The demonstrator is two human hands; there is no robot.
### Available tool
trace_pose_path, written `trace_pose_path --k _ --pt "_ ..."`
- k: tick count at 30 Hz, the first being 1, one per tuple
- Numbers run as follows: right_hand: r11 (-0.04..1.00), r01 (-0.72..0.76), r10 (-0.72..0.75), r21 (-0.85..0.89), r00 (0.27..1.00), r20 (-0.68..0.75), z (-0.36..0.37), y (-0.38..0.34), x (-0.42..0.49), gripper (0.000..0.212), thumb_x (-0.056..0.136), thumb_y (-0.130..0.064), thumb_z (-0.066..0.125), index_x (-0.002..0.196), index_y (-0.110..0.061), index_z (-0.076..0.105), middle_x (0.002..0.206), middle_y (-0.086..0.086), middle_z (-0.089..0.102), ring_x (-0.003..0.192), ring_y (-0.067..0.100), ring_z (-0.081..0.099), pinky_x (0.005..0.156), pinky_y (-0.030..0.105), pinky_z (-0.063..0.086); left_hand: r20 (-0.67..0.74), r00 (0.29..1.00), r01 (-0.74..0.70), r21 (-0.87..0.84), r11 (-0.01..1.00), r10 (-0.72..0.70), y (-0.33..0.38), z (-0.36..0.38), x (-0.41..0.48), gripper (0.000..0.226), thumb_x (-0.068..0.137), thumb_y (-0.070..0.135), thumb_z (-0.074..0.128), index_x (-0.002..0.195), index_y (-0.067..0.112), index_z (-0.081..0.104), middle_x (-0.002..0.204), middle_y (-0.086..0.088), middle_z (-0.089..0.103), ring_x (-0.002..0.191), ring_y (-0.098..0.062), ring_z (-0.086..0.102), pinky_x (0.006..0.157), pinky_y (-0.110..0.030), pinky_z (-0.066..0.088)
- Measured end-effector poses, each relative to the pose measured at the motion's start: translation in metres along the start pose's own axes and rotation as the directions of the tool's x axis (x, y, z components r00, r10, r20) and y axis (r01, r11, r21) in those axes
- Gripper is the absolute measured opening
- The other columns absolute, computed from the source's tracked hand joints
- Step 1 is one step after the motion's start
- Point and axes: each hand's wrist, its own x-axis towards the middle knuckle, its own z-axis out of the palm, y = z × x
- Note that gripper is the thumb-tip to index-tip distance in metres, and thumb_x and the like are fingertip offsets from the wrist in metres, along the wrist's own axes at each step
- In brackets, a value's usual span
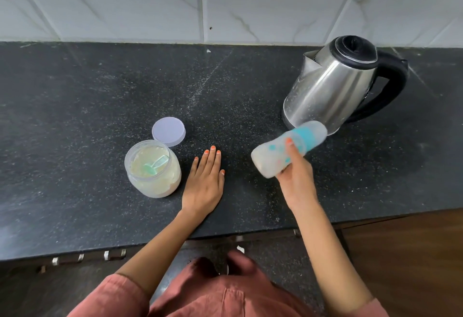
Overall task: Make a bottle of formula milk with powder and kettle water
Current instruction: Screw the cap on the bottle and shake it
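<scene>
We hold the bottle (269, 158) in our right hand (297, 176), above the tabletop (100, 91) and just in front of the kettle (333, 88). The fingers are curled round its middle, and it lies tilted, with the cap (313, 132) pointing up and away toward the kettle. The bottle looks blurred and something pale seems to sit in its lower end, so we judge that the step in hand is shaking the closed bottle to mix powder and water. To do this well, we should grip the body firmly, not the cap, and check that the cap is screwed tight, because a loose one may let liquid out. Short swings of the wrist are better than wide ones, as the kettle is near and we could hit it. Before we stop, we should look for lumps at the bottom. Our left hand (205, 178) lies flat on the tabletop with straight fingers and holds nothing. Just beside it, on its left, stands the open jar (152, 178) of powder with a green scoop (154, 166) inside, and the lid (168, 131) lies behind the jar, very close to it
</scene>
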Motion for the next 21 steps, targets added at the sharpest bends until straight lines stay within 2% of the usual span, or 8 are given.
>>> trace_pose_path --k 2,6,8,13,15,18,19,21 --pt "0.990 0.022 -0.011 0.138 0.997 -0.078 0.001 0.000 0.005 0.032 0.089 -0.023 0.055 0.119 -0.014 0.050 0.112 0.003 0.062 0.099 0.013 0.061 0.072 0.026 0.057 0.000 1.000 0.002 -0.002 1.000 -0.002 0.000 0.001 -0.001 0.058 0.093 0.032 0.013 0.139 0.003 0.032 0.148 -0.012 0.030 0.137 -0.027 0.028 0.109 -0.039 0.008" --pt "0.958 -0.051 0.073 -0.282 0.995 0.067 0.001 0.013 -0.013 0.014 0.083 -0.013 0.060 0.096 -0.018 0.060 0.096 -0.001 0.066 0.092 0.014 0.063 0.079 0.032 0.054 -0.008 1.000 -0.002 0.002 1.000 0.002 -0.001 0.000 0.000 0.061 0.092 0.034 0.011 0.140 0.004 0.030 0.149 -0.011 0.027 0.138 -0.026 0.025 0.110 -0.037 0.008" --pt "0.932 -0.015 0.058 -0.362 0.992 0.109 -0.003 0.011 -0.016 0.017 0.078 -0.011 0.063 0.093 -0.019 0.061 0.095 -0.001 0.067 0.094 0.016 0.063 0.081 0.033 0.053 -0.008 1.000 0.000 -0.001 1.000 0.000 0.000 0.000 0.000 0.061 0.091 0.034 0.009 0.141 0.004 0.029 0.150 -0.011 0.026 0.138 -0.026 0.024 0.110 -0.037 0.007" --pt "0.985 0.064 -0.045 0.163 0.992 -0.119 0.002 -0.003 0.003 0.033 0.088 -0.023 0.056 0.119 -0.015 0.050 0.119 0.005 0.060 0.100 0.013 0.061 0.082 0.031 0.054 -0.008 1.000 0.003 -0.008 1.000 -0.003 0.000 0.001 0.000 0.062 0.091 0.035 0.007 0.142 0.005 0.027 0.151 -0.010 0.024 0.139 -0.024 0.021 0.111 -0.035 0.005" --pt "0.999 0.031 -0.028 0.035 0.996 -0.085 0.002 0.002 -0.002 0.027 0.088 -0.021 0.057 0.113 -0.015 0.054 0.112 0.003 0.063 0.096 0.012 0.062 0.077 0.029 0.056 -0.006 1.000 0.003 -0.008 1.000 -0.003 0.000 0.001 0.000 0.061 0.092 0.034 0.009 0.141 0.004 0.029 0.150 -0.011 0.026 0.139 -0.025 0.023 0.110 -0.036 0.006" --pt "0.934 -0.006 0.038 -0.356 0.996 0.085 -0.002 0.010 -0.018 0.014 0.083 -0.012 0.061 0.095 -0.020 0.061 0.096 -0.001 0.067 0.093 0.016 0.063 0.077 0.031 0.055 -0.003 1.000 0.005 -0.010 1.000 -0.005 0.000 -0.001 0.000 0.060 0.092 0.033 0.012 0.140 0.003 0.032 0.148 -0.012 0.029 0.137 -0.027 0.027 0.110 -0.039 0.009" --pt "0.924 0.022 0.016 -0.381 0.995 0.096 -0.005 0.008 -0.017 0.015 0.082 -0.011 0.062 0.093 -0.021 0.061 0.096 -0.002 0.067 0.094 0.017 0.063 0.077 0.030 0.054 0.002 1.000 0.004 -0.012 1.000 -0.004 0.000 -0.001 0.000 0.060 0.092 0.033 0.012 0.140 0.003 0.032 0.148 -0.012 0.030 0.137 -0.027 0.027 0.109 -0.039 0.010" --pt "0.975 0.053 -0.045 -0.216 0.998 0.042 -0.003 -0.001 -0.012 0.016 0.083 -0.011 0.060 0.097 -0.020 0.060 0.098 -0.002 0.067 0.093 0.013 0.064 0.075 0.028 0.056 0.007 1.000 0.006 -0.017 1.000 -0.006 0.001 -0.001 0.000 0.059 0.092 0.033 0.013 0.139 0.003 0.032 0.148 -0.012 0.030 0.137 -0.027 0.028 0.109 -0.039 0.009"
